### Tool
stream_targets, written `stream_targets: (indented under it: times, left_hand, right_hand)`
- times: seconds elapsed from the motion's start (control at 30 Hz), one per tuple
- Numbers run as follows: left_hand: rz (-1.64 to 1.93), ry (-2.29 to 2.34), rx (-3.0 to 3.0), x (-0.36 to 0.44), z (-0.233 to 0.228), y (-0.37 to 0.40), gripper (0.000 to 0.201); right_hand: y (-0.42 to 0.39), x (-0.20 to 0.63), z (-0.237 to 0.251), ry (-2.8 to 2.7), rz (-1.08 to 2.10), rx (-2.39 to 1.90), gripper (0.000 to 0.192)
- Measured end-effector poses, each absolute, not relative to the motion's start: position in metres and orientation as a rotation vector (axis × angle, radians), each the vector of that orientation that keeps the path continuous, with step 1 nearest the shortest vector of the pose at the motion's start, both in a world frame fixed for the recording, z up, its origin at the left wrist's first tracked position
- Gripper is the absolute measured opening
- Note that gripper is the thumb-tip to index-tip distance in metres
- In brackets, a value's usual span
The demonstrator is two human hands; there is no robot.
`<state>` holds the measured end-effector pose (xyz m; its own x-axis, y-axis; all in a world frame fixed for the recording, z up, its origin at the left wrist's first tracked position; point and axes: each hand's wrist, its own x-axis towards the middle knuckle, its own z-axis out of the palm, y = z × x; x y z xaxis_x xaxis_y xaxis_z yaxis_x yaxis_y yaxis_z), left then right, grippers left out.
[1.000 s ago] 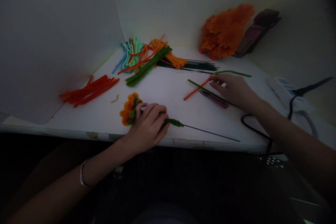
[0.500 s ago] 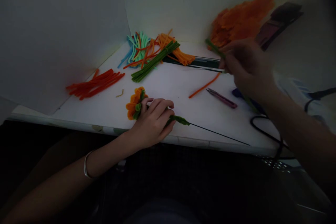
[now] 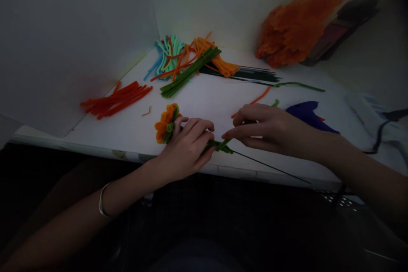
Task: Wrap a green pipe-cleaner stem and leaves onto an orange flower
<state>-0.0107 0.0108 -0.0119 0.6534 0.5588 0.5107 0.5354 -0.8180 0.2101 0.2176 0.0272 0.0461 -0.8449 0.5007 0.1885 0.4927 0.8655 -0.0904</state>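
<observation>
My left hand (image 3: 186,148) grips the stem of an orange pipe-cleaner flower (image 3: 165,122) near the white table's front edge (image 3: 127,153). A thin dark wire (image 3: 270,168) runs from the green-wrapped part of the stem (image 3: 223,146) out to the right. My right hand (image 3: 267,129) pinches a green pipe cleaner (image 3: 276,103) and holds its end against the wrapped stem, right beside my left fingers.
Red pipe cleaners (image 3: 116,98) lie at the left. Mixed teal, orange and green bundles (image 3: 188,61) and dark wires (image 3: 255,74) sit at the back. An orange fluffy pile (image 3: 296,25) leans on the wall. A dark blue object (image 3: 306,112) and cables (image 3: 379,131) lie to the right.
My right hand picked a green pipe cleaner from the back right, lifted it, then brought it down to the flower stem beside my left hand. The left hand stayed put.
</observation>
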Motion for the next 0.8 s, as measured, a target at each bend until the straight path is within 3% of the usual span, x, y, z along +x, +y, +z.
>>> stream_targets:
  times: [0.53,0.8]
  left_hand:
    - [0.811,1.008,2.823,-0.010,-0.013,0.011,0.014]
    - [0.808,0.966,2.844,-0.010,-0.013,0.010,0.015]
  right_hand:
    - [0.018,0.190,0.031,-2.724,-0.599,-0.667,0.018]
    - [0.017,0.192,0.029,-2.717,-0.651,-0.666,0.018]
